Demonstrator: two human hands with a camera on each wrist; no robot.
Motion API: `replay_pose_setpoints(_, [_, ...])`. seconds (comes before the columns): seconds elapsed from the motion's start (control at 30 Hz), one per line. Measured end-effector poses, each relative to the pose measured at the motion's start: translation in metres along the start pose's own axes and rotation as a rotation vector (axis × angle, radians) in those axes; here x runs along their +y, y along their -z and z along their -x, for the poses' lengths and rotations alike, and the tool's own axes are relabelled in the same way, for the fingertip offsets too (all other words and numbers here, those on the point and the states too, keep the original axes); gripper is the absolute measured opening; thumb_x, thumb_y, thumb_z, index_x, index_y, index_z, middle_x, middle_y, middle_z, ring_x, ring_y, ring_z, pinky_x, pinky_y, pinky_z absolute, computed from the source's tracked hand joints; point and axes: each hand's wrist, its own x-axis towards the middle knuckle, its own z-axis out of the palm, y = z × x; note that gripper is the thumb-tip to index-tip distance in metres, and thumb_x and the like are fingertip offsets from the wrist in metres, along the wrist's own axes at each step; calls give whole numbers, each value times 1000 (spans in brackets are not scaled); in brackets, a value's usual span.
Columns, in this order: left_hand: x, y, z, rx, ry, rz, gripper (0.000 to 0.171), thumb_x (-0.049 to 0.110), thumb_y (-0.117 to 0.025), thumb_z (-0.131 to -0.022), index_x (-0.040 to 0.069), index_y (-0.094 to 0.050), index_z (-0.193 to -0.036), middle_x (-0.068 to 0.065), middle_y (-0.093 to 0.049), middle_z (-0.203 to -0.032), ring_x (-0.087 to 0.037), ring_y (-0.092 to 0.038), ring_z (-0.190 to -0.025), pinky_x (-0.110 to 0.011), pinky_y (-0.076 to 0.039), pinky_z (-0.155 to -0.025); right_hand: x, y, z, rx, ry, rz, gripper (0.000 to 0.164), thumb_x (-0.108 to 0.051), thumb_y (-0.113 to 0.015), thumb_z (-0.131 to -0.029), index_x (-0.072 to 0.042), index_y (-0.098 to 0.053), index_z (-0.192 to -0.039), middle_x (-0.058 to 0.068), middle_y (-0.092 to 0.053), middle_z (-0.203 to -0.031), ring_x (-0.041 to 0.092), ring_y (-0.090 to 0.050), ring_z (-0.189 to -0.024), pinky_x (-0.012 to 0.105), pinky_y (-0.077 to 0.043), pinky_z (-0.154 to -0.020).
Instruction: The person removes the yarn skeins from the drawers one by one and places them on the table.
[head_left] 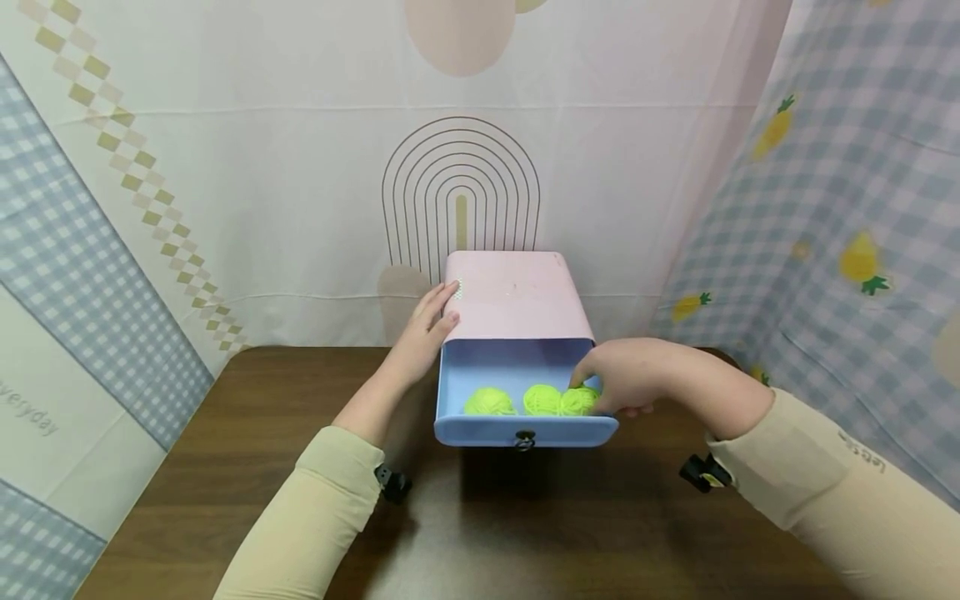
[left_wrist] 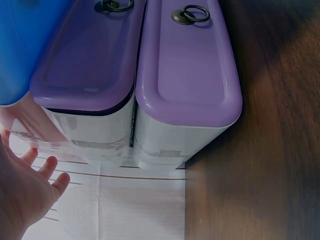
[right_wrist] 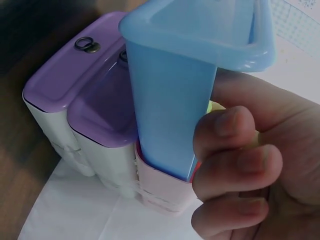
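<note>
A blue drawer point(head_left: 480, 432) is pulled out of the top pink drawer unit point(head_left: 517, 300), with a ring pull on its front. Inside lie a neon yellow-green yarn ball point(head_left: 489, 402) at left and two more side by side, a middle yarn ball point(head_left: 541, 399) and a right yarn ball point(head_left: 579, 402). Over the drawer's right wall reaches my right hand point(head_left: 630, 372), its thumb and finger pinching the right yarn ball. My left hand point(head_left: 422, 340) rests its extended fingers against the pink unit's left side. In the right wrist view the drawer wall hides most of the yarn.
Beneath the pink unit, two white units have closed purple drawers, the middle drawer point(left_wrist: 92, 60) and the bottom drawer point(left_wrist: 195, 70), both with ring pulls. They stand on a dark wooden table point(head_left: 300, 467). A printed cloth point(head_left: 300, 208) hangs close behind, and a checked cloth point(head_left: 847, 208) at right.
</note>
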Motion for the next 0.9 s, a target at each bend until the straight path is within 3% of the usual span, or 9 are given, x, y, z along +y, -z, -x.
replay_pose_setpoints(0.3, [0, -1, 0, 1, 8, -7, 60, 53, -40, -101, 33, -30, -157, -6, -14, -164, -37, -16, -148, -66, -19, -112, 3, -2, 0, 41, 33, 6, 33, -18, -72, -90, -17, -70, -123, 1, -57, -58, 12, -48, -43, 29, -43, -44])
replay_pose_setpoints(0.53, [0, -2, 0, 0, 5, -6, 62, 55, -39, -101, 31, -30, -157, -6, -14, -164, -37, -15, -149, -66, -18, -112, 7, -1, -2, 87, 84, 53, 27, -18, -73, -89, -17, -74, -116, -6, -66, -91, 12, -57, -53, 30, -48, -54])
replay_pose_setpoints(0.73, [-1, -2, 0, 1, 3, -8, 61, 54, -39, -101, 32, -30, -157, -7, -14, -164, -37, -15, -148, -66, -18, -112, 9, 2, 2, 122, 100, 47, 28, -19, -73, -89, -18, -74, -117, -7, -64, -78, 11, -54, -56, 30, -46, -54])
replay_pose_setpoints(0.9, [-3, -2, 0, 5, -1, -3, 60, 53, -40, -101, 32, -30, -157, -6, -14, -164, -37, -16, -148, -66, -18, -112, 11, 5, 7, 178, 112, 66, 25, -22, -74, -88, -22, -75, -113, -10, -64, -80, 11, -51, -64, 30, -43, -56])
